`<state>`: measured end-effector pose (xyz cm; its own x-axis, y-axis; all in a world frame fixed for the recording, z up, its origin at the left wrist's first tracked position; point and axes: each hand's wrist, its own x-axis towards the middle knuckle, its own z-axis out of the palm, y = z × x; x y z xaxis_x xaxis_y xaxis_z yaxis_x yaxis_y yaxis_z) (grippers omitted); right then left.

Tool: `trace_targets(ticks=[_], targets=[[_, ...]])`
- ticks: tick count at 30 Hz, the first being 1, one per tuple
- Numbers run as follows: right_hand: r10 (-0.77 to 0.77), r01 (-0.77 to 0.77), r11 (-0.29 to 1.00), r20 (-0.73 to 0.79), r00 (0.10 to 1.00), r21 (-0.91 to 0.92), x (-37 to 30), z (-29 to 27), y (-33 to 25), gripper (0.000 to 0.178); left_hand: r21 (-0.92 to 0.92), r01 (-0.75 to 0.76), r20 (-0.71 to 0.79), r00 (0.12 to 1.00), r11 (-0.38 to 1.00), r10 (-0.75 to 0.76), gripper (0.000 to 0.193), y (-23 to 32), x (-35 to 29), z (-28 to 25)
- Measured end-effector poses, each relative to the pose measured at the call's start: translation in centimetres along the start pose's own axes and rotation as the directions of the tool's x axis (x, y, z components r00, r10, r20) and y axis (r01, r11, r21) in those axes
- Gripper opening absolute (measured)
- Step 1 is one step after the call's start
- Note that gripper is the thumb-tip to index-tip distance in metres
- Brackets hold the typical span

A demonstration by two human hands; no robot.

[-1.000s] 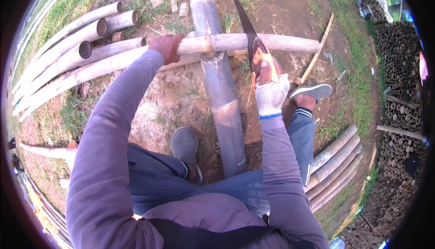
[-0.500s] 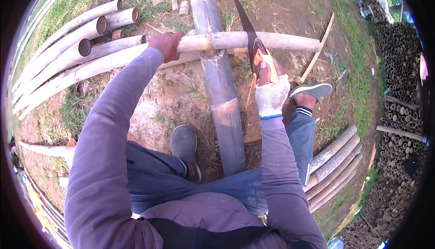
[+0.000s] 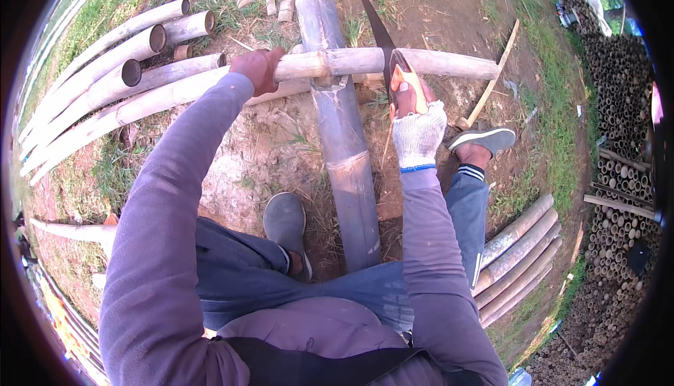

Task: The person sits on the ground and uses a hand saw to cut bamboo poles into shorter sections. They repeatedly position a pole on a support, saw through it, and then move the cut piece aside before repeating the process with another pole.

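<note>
A long pale bamboo pole (image 3: 344, 63) lies crosswise over a thick grey bamboo log (image 3: 347, 154). My bare left hand (image 3: 261, 70) is wrapped round the pole, left of the log. In a white fingerless glove, my right hand (image 3: 418, 119) grips the orange handle of a handsaw (image 3: 380, 28). The saw's dark blade stands across the pole to the right of the log, its tip pointing away from me. Whether the teeth are inside a cut cannot be made out.
Several cut bamboo poles (image 3: 147, 42) lie at the left, and more (image 3: 519, 253) at the lower right. A thin bamboo strip (image 3: 495, 74) rests beyond the pole's right end. Stacked bamboo (image 3: 621, 105) fills the far right. My shoes (image 3: 284, 228) flank the log.
My right hand and the saw have shifted slightly, up and to the left. My left hand and the pole hold their place.
</note>
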<state>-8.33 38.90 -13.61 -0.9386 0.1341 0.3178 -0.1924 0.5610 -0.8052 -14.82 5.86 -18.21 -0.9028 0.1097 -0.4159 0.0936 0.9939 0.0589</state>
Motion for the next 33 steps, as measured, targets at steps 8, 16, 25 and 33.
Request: trace_targets(ticks=[8,16,25,33], targets=[[0.269,-0.323,0.922,0.248,0.931,0.212,-17.3,-11.5,-0.7,0.055,-0.001,0.019,-0.004,1.0,1.0,-0.019,0.063,-2.0,-0.5,0.4],[0.177,-0.177,0.984,0.006,0.984,0.01,-1.7,-0.9,-1.4,0.034,-0.001,0.002,-0.01,1.0,1.0,-0.002,0.063,-0.3,-0.3,-0.2],[0.252,-0.295,0.93,0.201,0.947,0.219,-14.7,-9.8,-1.1,0.053,0.002,0.025,-0.003,1.0,1.0,-0.025,0.061,-1.4,-0.9,-0.4],[0.155,-0.159,0.973,0.04,0.987,0.17,-5.6,-1.9,1.8,0.032,-0.029,-0.017,-0.038,0.999,0.999,0.015,0.063,-1.1,-0.1,0.2]])
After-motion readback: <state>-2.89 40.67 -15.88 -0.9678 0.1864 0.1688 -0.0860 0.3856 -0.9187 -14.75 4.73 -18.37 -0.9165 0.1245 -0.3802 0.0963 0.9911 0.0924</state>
